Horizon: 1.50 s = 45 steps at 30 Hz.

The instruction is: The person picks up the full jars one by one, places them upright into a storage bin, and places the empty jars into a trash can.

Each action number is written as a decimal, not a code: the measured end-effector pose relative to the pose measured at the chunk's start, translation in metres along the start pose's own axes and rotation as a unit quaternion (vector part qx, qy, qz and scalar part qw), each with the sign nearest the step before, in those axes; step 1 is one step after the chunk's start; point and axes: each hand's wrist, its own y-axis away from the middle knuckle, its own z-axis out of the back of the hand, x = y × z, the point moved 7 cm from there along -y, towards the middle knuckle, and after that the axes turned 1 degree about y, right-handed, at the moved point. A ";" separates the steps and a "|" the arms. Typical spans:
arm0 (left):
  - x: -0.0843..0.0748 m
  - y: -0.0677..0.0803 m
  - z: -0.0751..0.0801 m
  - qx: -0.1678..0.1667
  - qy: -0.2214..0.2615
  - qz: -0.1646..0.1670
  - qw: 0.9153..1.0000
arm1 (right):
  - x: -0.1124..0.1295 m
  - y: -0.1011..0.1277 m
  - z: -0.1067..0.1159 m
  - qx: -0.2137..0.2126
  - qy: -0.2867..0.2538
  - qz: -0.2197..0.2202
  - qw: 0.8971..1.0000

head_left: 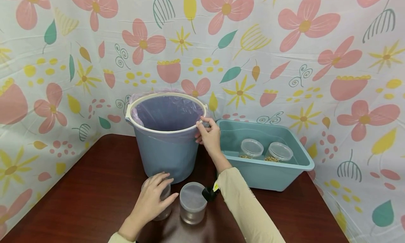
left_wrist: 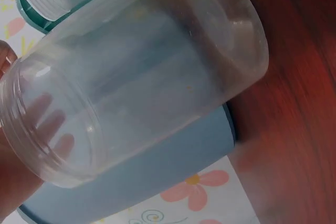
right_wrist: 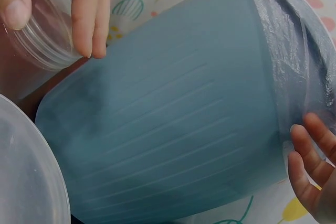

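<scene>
A blue trash bin [head_left: 164,151] with a white rim ring [head_left: 164,131] stands upright, lined with a thin purplish plastic bag [right_wrist: 283,51]. My right hand [head_left: 211,135] pinches the ring's right side between thumb and forefinger, the other fingers beside the bag's folded edge. In front of the bin my left hand [head_left: 148,202] lies over the top of a clear plastic jar [left_wrist: 157,72], fingers spread and thumb apart. This jar's threaded mouth shows in the left wrist view, and it looks empty. A second clear jar [head_left: 193,205] with a translucent lid stands right of it.
A teal basin [head_left: 262,172] sits right of the bin, holding two lidded jars [head_left: 252,148] with tan pieces inside. Everything stands on a dark red-brown wooden table [head_left: 72,186]. A flower-printed cloth [head_left: 240,60] hangs behind and at both sides.
</scene>
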 end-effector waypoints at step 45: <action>0.012 -0.011 0.031 -0.064 0.064 0.020 0.996 | -0.001 0.000 0.000 0.002 0.015 0.003 1.000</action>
